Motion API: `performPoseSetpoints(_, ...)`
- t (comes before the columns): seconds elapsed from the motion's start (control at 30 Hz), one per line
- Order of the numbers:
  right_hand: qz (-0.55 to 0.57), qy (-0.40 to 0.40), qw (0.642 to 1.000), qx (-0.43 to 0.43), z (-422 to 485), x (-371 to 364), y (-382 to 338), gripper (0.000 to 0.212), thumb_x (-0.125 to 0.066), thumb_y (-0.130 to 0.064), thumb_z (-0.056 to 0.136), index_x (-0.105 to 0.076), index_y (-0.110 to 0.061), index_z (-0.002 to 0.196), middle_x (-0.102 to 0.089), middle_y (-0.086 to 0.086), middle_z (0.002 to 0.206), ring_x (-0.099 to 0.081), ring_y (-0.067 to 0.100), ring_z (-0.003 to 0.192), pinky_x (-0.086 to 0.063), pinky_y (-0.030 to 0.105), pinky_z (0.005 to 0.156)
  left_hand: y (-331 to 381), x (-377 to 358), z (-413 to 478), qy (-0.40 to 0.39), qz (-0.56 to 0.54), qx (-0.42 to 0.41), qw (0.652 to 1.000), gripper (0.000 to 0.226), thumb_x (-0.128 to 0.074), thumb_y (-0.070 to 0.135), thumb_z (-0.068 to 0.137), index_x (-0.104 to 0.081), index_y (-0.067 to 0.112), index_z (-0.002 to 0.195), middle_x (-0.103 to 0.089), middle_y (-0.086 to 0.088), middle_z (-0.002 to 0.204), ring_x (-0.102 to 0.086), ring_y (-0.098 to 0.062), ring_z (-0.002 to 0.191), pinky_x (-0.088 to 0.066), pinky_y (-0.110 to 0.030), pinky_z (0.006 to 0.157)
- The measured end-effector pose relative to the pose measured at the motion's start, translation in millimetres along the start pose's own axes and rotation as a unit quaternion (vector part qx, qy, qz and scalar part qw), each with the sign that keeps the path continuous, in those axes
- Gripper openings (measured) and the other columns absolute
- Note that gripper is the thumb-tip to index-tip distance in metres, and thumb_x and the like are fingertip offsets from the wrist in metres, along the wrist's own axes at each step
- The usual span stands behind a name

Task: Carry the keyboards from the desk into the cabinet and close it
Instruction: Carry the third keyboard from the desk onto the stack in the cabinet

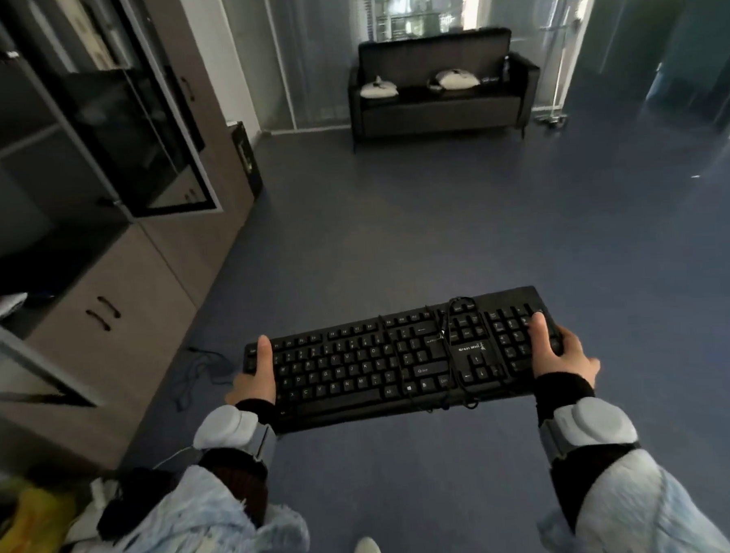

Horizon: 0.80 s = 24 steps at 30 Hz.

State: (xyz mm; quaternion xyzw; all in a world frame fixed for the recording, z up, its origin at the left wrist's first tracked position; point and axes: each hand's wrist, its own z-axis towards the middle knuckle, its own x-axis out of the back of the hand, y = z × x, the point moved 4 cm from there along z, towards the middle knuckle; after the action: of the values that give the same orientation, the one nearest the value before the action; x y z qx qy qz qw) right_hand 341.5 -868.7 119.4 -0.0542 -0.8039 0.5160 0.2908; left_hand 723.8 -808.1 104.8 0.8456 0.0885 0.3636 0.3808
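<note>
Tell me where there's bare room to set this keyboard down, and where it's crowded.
Bare floor stretches between the cabinet and the sofa. The open cabinet shelf looks mostly free, though dark, with something white at its near end. Crowded: cables at the cabinet's foot, cushions on the sofa seat.

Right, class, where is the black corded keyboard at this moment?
In the head view, the black corded keyboard is low and central, held above the blue-grey floor, the left hand and right hand gripping its ends.
</note>
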Motion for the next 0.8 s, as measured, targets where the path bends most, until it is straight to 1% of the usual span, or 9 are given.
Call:
performPoseSetpoints(0.07, -0.008, 0.002, 1.0, 0.01, 28.6, -40.4, -32.8, 0.071, -0.042, -0.07, 0.078, -0.047, -0.026, 0.133, -0.035, 0.016, 0.133, -0.048, 0.041, 0.116, -0.037, 0.04, 0.102, 21.3, -0.2, 43.6, 0.012, -0.008, 0.014, 1.0, 0.099, -0.018, 0.074, 0.083, -0.045, -0.006, 0.135, -0.046, -0.026, 0.141, -0.046, -0.038, 0.127, -0.032, -0.041, 0.108)
performPoseSetpoints(0.13, -0.02, 0.002, 1.0, 0.01, 39.3, -54.6, -47.7, 0.069, -0.041, -0.07, 0.079, -0.047, -0.026, 0.133, -0.035, 0.017, 0.133, -0.047, 0.041, 0.116, -0.037, 0.041, 0.102, 39.8, -1.0, 59.4, 0.008, -0.008, 0.01, 1.0, 0.098, -0.019, 0.074, 0.083, -0.047, -0.005, 0.133, -0.048, -0.025, 0.139, -0.048, -0.037, 0.125, -0.033, -0.039, 0.106)
performPoseSetpoints(0.23, -0.017, -0.008, 1.0, 0.025, 63.6, -98.0, -83.1, 0.07, -0.041, -0.069, 0.079, -0.045, -0.026, 0.134, -0.035, 0.018, 0.133, -0.047, 0.042, 0.116, -0.036, 0.043, 0.102, 74.2, 2.7, 103.3, 0.008, -0.033, 0.017, 0.999, 0.098, -0.021, 0.074, 0.083, -0.038, -0.003, 0.141, -0.04, -0.024, 0.146, -0.041, -0.037, 0.132, -0.029, -0.04, 0.112)
performPoseSetpoints(0.27, -0.023, -0.016, 0.999, 0.027, 80.8, -125.4, -101.4, 0.071, -0.041, -0.069, 0.079, -0.044, -0.025, 0.135, -0.035, 0.018, 0.133, -0.047, 0.042, 0.116, -0.036, 0.043, 0.102, 91.2, 4.3, 129.5, 0.018, -0.049, 0.029, 0.998, 0.098, -0.022, 0.074, 0.083, -0.035, -0.003, 0.143, -0.036, -0.024, 0.148, -0.039, -0.036, 0.134, -0.027, -0.041, 0.114)
performPoseSetpoints(0.33, -0.026, -0.022, 0.999, 0.031, 94.7, -143.8, -118.1, 0.071, -0.042, -0.068, 0.08, -0.044, -0.025, 0.136, -0.035, 0.019, 0.134, -0.047, 0.043, 0.116, -0.035, 0.042, 0.103, 107.9, 5.1, 151.8, 0.023, -0.057, 0.026, 0.998, 0.098, -0.022, 0.074, 0.083, -0.031, -0.001, 0.145, -0.033, -0.023, 0.151, -0.036, -0.036, 0.136, -0.025, -0.042, 0.116)
performPoseSetpoints(0.47, -0.035, -0.038, 0.998, 0.041, 125.4, -183.8, -143.1, 0.07, -0.042, -0.067, 0.081, -0.044, -0.024, 0.136, -0.035, 0.019, 0.133, -0.047, 0.042, 0.115, -0.036, 0.042, 0.102, 122.4, -1.2, 185.5, 0.035, -0.071, 0.045, 0.996, 0.097, -0.022, 0.074, 0.083, -0.024, 0.002, 0.149, -0.025, -0.02, 0.155, -0.027, -0.035, 0.141, -0.019, -0.043, 0.118)
performPoseSetpoints(0.53, -0.047, -0.059, 0.996, 0.044, 148.2, -214.2, -161.0, 0.069, -0.041, -0.066, 0.082, -0.044, -0.023, 0.136, -0.035, 0.02, 0.134, -0.047, 0.042, 0.117, -0.036, 0.041, 0.103, 131.6, -4.9, 206.4, 0.052, -0.081, 0.065, 0.993, 0.098, -0.022, 0.074, 0.083, -0.02, 0.002, 0.15, -0.022, -0.02, 0.156, -0.025, -0.035, 0.143, -0.017, -0.043, 0.119)
performPoseSetpoints(0.67, -0.067, -0.129, 0.986, 0.076, 199.3, -283.3, -209.0, 0.068, -0.041, -0.065, 0.083, -0.044, -0.024, 0.136, -0.034, 0.02, 0.135, -0.045, 0.043, 0.118, -0.035, 0.043, 0.103, 153.3, -17.3, 245.9, 0.102, -0.127, 0.102, 0.981, 0.099, -0.025, 0.074, 0.082, -0.022, 0.0, 0.148, -0.029, -0.022, 0.153, -0.034, -0.036, 0.138, -0.024, -0.042, 0.117)
performPoseSetpoints(0.8, -0.088, -0.184, 0.973, 0.107, 241.8, -331.2, -260.2, 0.068, -0.041, -0.065, 0.082, -0.045, -0.023, 0.135, -0.035, 0.02, 0.134, -0.044, 0.043, 0.12, -0.036, 0.044, 0.103, 175.4, -26.1, 270.9, 0.149, -0.148, 0.128, 0.969, 0.096, -0.026, 0.073, 0.084, -0.026, 0.001, 0.147, -0.032, -0.024, 0.152, -0.037, -0.038, 0.135, -0.026, -0.041, 0.115)
